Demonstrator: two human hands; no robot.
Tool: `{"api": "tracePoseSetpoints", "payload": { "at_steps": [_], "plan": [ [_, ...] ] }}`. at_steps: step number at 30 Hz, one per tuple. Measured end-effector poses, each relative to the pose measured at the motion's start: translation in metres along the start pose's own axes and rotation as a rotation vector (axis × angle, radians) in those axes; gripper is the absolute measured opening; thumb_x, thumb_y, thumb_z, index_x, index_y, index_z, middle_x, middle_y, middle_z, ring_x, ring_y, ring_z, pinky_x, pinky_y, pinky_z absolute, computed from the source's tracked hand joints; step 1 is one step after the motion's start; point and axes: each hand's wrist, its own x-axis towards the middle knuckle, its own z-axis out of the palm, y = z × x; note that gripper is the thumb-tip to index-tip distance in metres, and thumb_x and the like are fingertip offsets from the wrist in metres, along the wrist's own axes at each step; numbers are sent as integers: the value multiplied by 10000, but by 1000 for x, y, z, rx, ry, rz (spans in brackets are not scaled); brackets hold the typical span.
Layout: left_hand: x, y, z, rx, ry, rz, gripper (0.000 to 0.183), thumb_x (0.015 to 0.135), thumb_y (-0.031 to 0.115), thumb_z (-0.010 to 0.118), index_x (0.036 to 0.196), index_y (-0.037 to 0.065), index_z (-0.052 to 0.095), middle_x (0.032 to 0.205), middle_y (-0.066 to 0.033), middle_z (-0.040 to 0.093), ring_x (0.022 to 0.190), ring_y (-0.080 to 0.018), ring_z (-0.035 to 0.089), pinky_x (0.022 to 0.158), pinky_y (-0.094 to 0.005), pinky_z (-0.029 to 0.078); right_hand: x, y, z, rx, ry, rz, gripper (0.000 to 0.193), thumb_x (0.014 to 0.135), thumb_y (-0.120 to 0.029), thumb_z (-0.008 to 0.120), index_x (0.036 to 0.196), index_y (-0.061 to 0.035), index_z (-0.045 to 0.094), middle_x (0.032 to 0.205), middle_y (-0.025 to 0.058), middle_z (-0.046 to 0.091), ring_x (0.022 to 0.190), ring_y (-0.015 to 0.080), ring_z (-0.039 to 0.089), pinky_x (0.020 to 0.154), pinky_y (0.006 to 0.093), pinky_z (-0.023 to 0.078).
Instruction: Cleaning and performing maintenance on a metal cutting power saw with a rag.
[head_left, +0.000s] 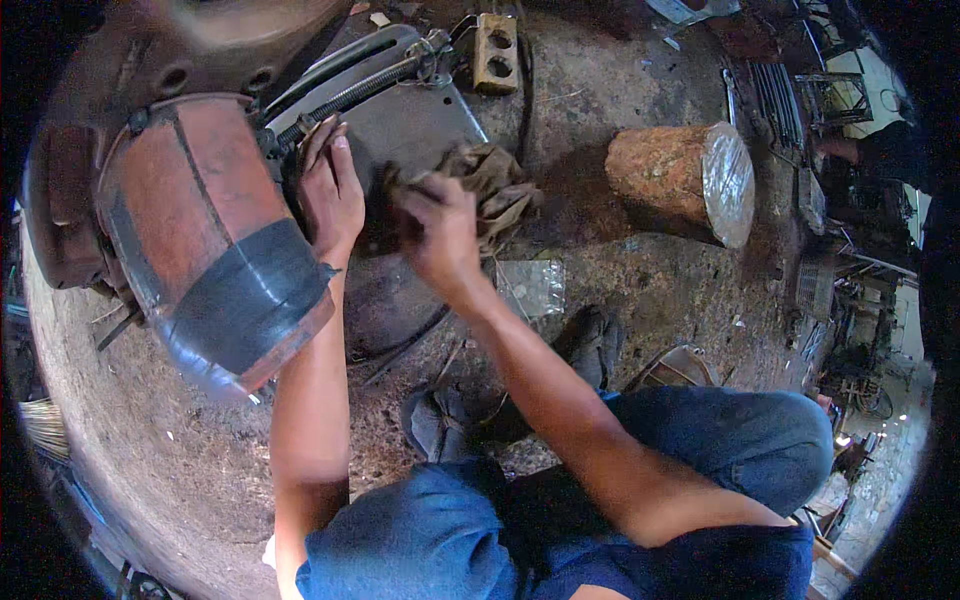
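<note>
My left hand (334,195) is stretched out, fingers straight and mostly together, beside a machine's orange-red rounded housing (215,170) with a wide black band. Its fingertips are close to a long coil spring (350,97) on the machine. To its right, my right hand (440,235) has bent fingers smeared by motion. A crumpled brown cloth (495,195) lies right against that hand; whether the fingers grip it cannot be made out. Under and beyond the hands is a dark flat metal plate (410,135).
A wood log (650,175) with a shiny wrapped end lies on the right. A hollow block (495,55) stands at the far edge of the plate. A clear plastic bag (532,287) is on the floor near my shoes (440,422). Metal bars and frames (775,105) crowd the far right.
</note>
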Motion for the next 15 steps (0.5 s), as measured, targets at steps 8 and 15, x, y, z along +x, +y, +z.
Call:
{"api": "tracePoseSetpoints", "payload": {
  "at_steps": [8,15],
  "plan": [
    [1,-6,6,36,11,104,380,1020,213,358,1144,-32,621,1257,-172,583,1214,-313,511,1064,-376,345,-3,-12,16,-93,-56,-70,355,587,-32,680,942,-54,701,1079,138,609,1015,353,520,878,423,403],
    [7,5,17,-110,19,56,414,1032,236,330,1210,-33,588,1253,-157,595,1206,-286,523,1064,-357,339,80,26,15,389,177,281,339,599,-54,693,937,-84,680,951,157,599,946,364,540,818,437,410]
  ]
}}
